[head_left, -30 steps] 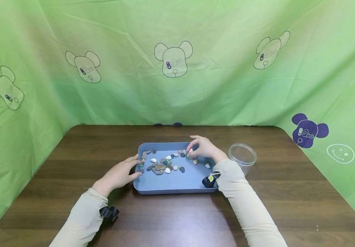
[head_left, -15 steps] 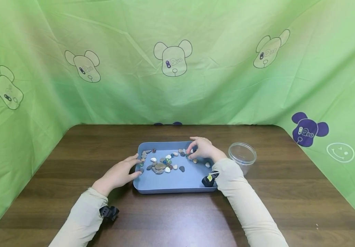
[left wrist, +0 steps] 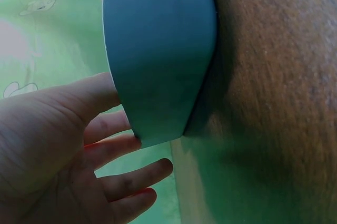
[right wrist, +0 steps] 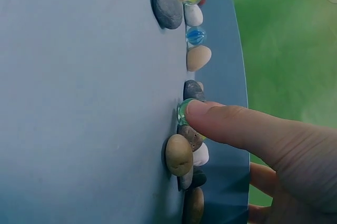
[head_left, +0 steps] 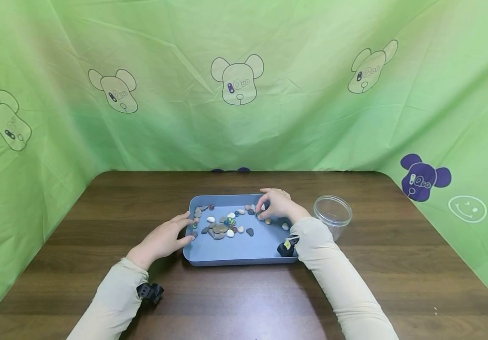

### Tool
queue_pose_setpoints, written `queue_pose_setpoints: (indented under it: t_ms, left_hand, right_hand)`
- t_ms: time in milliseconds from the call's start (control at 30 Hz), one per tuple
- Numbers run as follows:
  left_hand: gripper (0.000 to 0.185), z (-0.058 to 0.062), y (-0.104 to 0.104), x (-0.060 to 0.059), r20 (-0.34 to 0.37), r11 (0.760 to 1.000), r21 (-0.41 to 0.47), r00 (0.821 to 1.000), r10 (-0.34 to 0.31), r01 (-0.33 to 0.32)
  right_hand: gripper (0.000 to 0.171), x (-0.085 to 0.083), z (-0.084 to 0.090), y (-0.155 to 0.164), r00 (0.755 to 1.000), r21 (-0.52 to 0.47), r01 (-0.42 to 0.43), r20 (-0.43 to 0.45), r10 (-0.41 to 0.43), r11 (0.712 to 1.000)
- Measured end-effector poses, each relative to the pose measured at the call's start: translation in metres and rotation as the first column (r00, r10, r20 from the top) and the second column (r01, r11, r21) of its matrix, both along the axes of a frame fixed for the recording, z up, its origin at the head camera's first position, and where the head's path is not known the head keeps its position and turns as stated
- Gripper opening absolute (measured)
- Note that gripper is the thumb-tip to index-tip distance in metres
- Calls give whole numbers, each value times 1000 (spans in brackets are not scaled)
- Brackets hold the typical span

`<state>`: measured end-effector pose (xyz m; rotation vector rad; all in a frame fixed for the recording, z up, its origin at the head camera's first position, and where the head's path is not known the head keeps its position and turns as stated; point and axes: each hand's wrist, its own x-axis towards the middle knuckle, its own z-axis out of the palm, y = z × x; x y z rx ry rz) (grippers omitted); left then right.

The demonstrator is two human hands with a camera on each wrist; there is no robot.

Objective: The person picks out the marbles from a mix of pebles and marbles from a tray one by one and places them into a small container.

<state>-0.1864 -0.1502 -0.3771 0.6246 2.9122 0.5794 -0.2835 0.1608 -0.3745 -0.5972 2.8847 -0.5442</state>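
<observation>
Several pebbles and glass marbles lie in a shallow blue-grey tray (head_left: pixel 239 262). My right hand (head_left: pixel 282 206) is over its back right part, and in the right wrist view the thumb (right wrist: pixel 231 121) lies against a green glass marble (right wrist: pixel 182 112) in a row of pebbles along the wall. In the head view thumb and index finger pinch at that spot; the right wrist view hides the index fingertip. At the tray's left rim rests my left hand (head_left: pixel 163 240), fingers spread and fairly straight, thumb and index finger reaching over the edge (left wrist: pixel 113 66).
To the right of the tray stands a clear plastic jar (head_left: pixel 333 213), partly behind the right sleeve. A cluster of stones (head_left: pixel 220 229) and marbles occupies the tray's middle left. Green printed cloth (head_left: pixel 239 137) hangs behind the wooden table (head_left: pixel 227 302).
My right thumb and index finger have lowered slightly among the stones at the tray's back right. The left hand stays at the left rim.
</observation>
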Motion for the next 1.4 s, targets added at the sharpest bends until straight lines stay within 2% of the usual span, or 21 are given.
queue_pose_setpoints:
  t_ms: [433,1033,1233,1400]
  left_hand:
    - [45,1,0,0,10,1000,-2,1000,8,-8]
    - [44,2,0,1,12,1000,-4,1000,16,-16]
    - [46,1,1,0,18,1000,-2,1000,24,-24]
    - [45,1,2,1,20,1000,1,1000,23,-23]
  right_hand:
    - [13,0,0,-1,1000,21,-1,-3,1,1000]
    - [10,-2,-1,-1,1000,2,-3,25,3,1000]
    - [10,-3,0,2,999,-35,-25,24,26,999]
    - [10,-4,2,6,998,-132,-27,57,35,991]
